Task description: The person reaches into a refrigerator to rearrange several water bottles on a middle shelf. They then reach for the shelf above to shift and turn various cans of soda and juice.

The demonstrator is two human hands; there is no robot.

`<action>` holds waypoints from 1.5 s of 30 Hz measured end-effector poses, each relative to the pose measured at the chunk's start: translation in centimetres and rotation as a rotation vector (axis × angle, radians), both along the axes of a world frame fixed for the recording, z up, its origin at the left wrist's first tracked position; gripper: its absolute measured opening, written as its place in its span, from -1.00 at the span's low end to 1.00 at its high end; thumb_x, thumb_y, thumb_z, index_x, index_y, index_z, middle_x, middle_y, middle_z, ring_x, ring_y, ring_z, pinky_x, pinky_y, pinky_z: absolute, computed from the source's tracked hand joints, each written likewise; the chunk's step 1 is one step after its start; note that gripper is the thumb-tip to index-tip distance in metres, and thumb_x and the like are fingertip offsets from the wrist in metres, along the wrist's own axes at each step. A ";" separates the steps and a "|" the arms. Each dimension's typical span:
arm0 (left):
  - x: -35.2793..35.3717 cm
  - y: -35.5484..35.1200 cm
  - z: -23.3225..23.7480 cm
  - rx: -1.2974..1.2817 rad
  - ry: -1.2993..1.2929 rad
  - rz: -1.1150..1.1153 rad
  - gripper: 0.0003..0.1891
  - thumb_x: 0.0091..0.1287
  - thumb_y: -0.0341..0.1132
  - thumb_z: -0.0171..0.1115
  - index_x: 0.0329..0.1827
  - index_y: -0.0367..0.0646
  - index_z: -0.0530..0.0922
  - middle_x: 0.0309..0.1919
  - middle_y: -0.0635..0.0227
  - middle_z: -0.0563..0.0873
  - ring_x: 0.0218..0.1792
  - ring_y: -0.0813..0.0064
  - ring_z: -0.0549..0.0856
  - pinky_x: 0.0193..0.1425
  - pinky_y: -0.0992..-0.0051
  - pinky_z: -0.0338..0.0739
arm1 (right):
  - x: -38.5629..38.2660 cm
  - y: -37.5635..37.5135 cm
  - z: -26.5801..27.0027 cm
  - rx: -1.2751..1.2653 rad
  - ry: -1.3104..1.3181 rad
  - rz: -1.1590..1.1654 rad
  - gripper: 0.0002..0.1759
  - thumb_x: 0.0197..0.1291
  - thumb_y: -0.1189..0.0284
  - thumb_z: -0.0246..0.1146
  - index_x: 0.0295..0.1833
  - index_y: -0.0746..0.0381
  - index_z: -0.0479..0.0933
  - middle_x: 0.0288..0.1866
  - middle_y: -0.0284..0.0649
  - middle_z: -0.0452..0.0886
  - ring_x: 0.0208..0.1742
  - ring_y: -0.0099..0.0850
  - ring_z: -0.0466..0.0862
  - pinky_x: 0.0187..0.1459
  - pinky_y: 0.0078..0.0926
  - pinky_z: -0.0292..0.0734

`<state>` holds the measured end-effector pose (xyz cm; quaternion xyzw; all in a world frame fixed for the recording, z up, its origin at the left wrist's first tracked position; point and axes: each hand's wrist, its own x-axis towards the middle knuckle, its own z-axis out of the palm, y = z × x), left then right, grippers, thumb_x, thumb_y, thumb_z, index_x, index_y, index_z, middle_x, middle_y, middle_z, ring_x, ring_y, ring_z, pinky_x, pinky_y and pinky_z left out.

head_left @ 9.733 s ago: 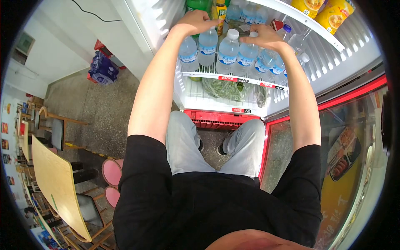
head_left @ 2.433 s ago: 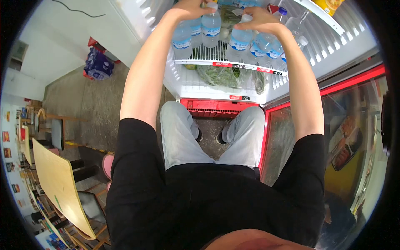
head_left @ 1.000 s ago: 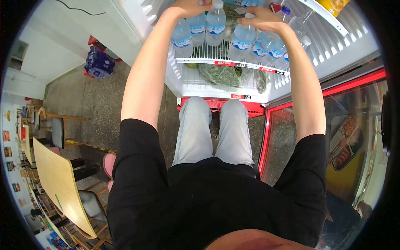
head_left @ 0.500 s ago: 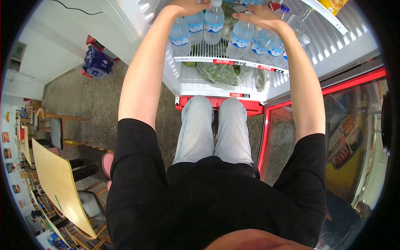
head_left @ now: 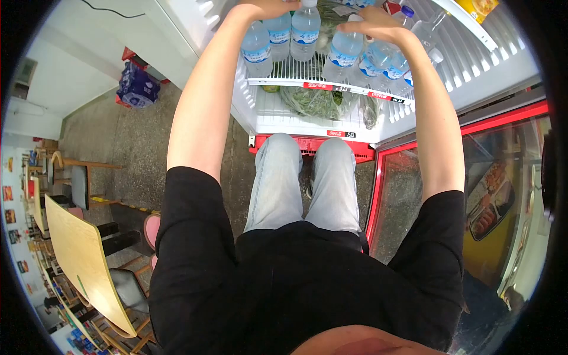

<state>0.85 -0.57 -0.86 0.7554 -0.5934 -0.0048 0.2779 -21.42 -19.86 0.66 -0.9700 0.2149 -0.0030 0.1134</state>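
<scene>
Fingers of right hand (head_left: 378, 22) — curled over the cap of a water bottle (head_left: 345, 54) on the wire shelf (head_left: 296, 71); left hand (head_left: 266, 7) — fingers cropped, state unclear.

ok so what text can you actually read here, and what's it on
"Coca-Cola": tag on the bottom edge of the fridge; the digits after it are blurred.
Too blurred: white print on the red shelf tags.
Too small: blue bottle labels, wall posters.
</scene>
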 end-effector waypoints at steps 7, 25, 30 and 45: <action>0.0 -0.1 0.0 0.004 -0.006 -0.009 -0.68 0.30 -0.10 0.42 -0.14 -0.20 0.72 -0.24 0.08 0.82 -0.13 0.09 0.80 -0.01 0.21 0.64 | -0.9 1.1 1.5 -0.012 -0.015 0.107 -0.12 0.10 -0.33 0.33 0.12 0.31 0.64 -0.09 0.07 0.69 -0.01 -0.12 0.70 0.04 -0.22 0.55; 0.4 -0.4 -0.2 0.003 0.032 -0.021 -0.68 0.31 -0.09 0.42 -0.14 -0.20 0.72 -0.25 0.07 0.81 -0.15 0.10 0.79 -0.03 0.21 0.63 | -0.1 -1.1 -1.0 -0.057 -0.107 0.069 -0.15 0.15 -0.32 0.28 -0.42 0.43 0.59 -0.56 -0.18 0.48 -0.48 -0.37 0.53 -0.38 -0.25 0.39; 0.2 -0.3 0.0 -0.004 0.009 -0.017 -0.67 0.32 -0.08 0.42 -0.15 -0.20 0.72 -0.26 0.08 0.81 -0.16 0.11 0.79 -0.04 0.21 0.62 | -0.2 -0.5 -0.7 -0.001 -0.098 0.075 -0.18 0.18 -0.32 0.26 -0.51 0.34 0.51 -0.63 -0.27 0.41 -0.55 -0.42 0.48 -0.41 -0.30 0.36; 0.0 -0.2 0.0 0.013 0.028 0.023 -0.66 0.27 -0.10 0.45 -0.10 -0.20 0.72 -0.19 0.07 0.82 -0.10 0.12 0.79 0.02 0.22 0.64 | -0.3 1.8 0.2 0.122 -0.075 0.142 -0.29 0.27 -0.27 0.25 -0.49 0.21 0.51 -0.61 -0.35 0.46 -0.52 -0.48 0.50 -0.42 -0.41 0.29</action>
